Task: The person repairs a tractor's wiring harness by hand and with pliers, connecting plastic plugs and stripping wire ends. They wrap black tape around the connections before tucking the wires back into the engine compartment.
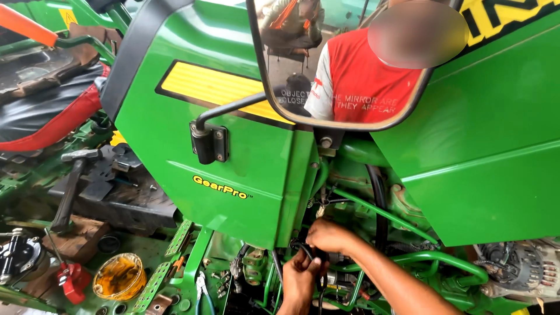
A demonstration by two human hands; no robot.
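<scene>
Both hands low in the tractor's engine gap, under the glossy green side panel [233, 175]. Left hand [300, 279] and right hand [329, 236] pinch a black cable [307, 252]; its ends are lost among green tubing [431, 259]. Rounded mirror [344, 64] above.

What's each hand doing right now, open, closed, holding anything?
Left hand: closed on a black cable below the green panel.
Right hand: fingers curled at the same cable; grip cannot be told.
</scene>
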